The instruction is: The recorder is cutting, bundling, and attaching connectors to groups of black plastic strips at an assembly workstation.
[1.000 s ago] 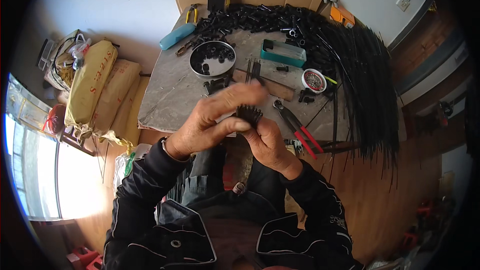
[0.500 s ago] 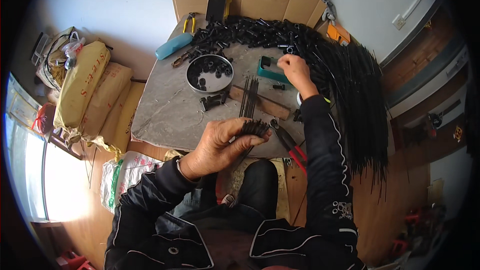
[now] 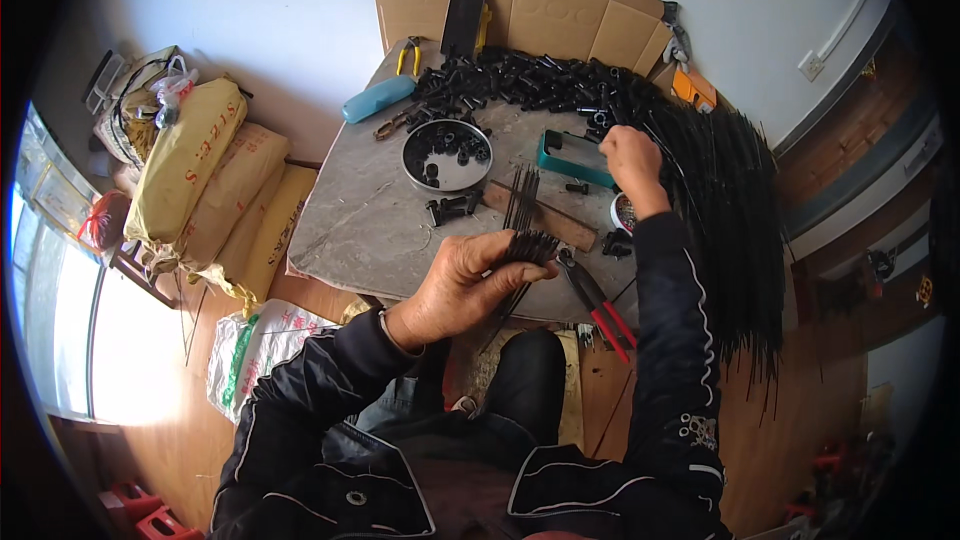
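While left hand (image 3: 462,285) grips rods (image 3: 520,250), right hand (image 3: 630,155) touches strands (image 3: 730,200).

Small home workshop for hand assembly: a grey stone slab worktable (image 3: 350,230) carries heaped black plastic fittings (image 3: 530,80), long black rods (image 3: 730,200), red-handled cutters (image 3: 600,305) and a round metal parts tin (image 3: 447,180). Flattened cardboard boxes (image 3: 520,10) and stacked yellow sacks (image 3: 190,170) stand around it.

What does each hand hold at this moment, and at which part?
The left hand holds a bundle of thin black rods near its upper end. The right hand reaches to the long black rods; whether it grips any cannot be told.
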`<state>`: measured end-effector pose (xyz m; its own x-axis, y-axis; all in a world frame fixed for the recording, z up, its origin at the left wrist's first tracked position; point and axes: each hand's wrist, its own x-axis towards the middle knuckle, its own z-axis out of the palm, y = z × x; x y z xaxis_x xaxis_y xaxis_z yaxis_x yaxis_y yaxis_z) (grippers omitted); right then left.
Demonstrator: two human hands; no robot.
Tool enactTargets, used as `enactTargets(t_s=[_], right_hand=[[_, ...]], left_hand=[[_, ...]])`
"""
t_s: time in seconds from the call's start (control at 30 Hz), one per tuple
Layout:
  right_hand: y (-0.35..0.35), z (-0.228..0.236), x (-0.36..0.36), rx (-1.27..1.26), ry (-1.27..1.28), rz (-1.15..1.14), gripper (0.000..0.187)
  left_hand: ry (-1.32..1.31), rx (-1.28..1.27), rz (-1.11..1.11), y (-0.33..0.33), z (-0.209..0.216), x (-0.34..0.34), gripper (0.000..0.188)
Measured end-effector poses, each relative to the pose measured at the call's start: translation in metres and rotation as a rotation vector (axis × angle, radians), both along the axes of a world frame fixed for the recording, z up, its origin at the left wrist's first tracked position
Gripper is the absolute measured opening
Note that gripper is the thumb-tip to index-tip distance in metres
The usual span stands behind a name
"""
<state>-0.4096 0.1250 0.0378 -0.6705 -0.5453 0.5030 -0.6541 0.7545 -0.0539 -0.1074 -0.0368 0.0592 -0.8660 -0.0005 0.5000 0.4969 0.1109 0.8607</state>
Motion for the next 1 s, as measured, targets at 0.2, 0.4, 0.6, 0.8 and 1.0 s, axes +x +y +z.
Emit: enactTargets(t_s=[0.2,0.4,0.6,0.8,1.0], right_hand=[[0.013,0.076,0.138,-0.625,-0.66,0.566,0.008],[0.036,0.097,0.223,-0.484,-0.427,0.689,0.014],[0.036,0.091,0.227,-0.515,-0.374,0.689,0.022],[0.037,0.09,0.23,-0.501,-0.367,0.695,0.025],[0.038,0.091,0.228,-0.49,-0.351,0.689,0.027]], left_hand=[[-0.047,0.086,0.016,-0.001,-0.004,0.006,0.019],[-0.064,0.084,-0.015,0.004,-0.002,0.004,0.018],[-0.076,0.085,-0.027,0.007,-0.001,0.004,0.018],[-0.067,0.11,-0.027,0.01,-0.001,0.004,0.019],[-0.077,0.154,-0.041,0.01,-0.001,0.004,0.019]])
